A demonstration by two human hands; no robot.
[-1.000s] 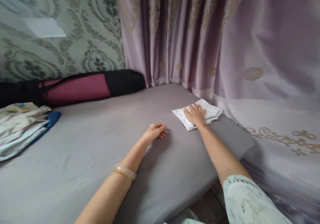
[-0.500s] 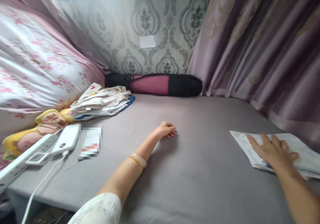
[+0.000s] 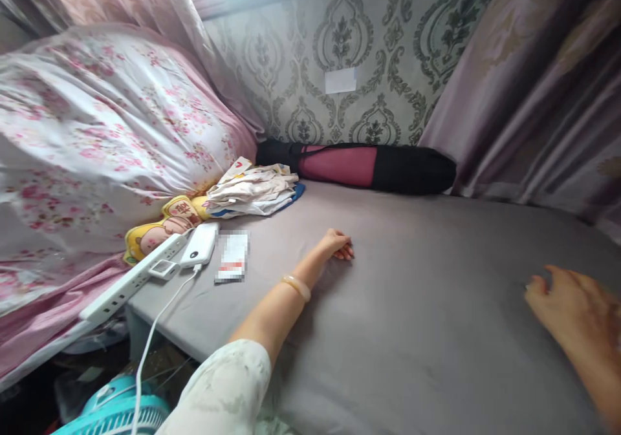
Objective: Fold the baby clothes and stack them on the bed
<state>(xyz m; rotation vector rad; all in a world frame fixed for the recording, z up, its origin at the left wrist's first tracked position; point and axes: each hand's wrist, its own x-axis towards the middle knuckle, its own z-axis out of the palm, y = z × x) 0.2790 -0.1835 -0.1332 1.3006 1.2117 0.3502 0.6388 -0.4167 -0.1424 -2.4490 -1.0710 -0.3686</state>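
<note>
My left hand [image 3: 338, 244] rests on the grey sheet [image 3: 412, 293] near the middle of the bed. Its fingers are curled in loosely, with nothing visible in them. A pale bangle [image 3: 297, 287] circles that forearm. At the right edge, my right hand [image 3: 575, 306] hovers over or touches the sheet; I cannot tell which. Its thumb and forefinger stand apart with nothing between them, while the remaining fingers are partly hidden and cut by the frame edge.
Folded clothes [image 3: 255, 189] lie at the back left, beside a yellow cushion [image 3: 152, 238]. A power strip [image 3: 130, 280], white power bank [image 3: 200, 244], cable [image 3: 160, 318] and blurred packet [image 3: 233, 257] occupy the left edge. A black-and-red rolled bag [image 3: 359, 165] lies along the wall. A turquoise fan [image 3: 119, 409] stands below.
The view has swung left, bringing the fan into sight. My right hand was lying on a flat white bundle; that bundle is now out of view. My left hand stays on the sheet.
</note>
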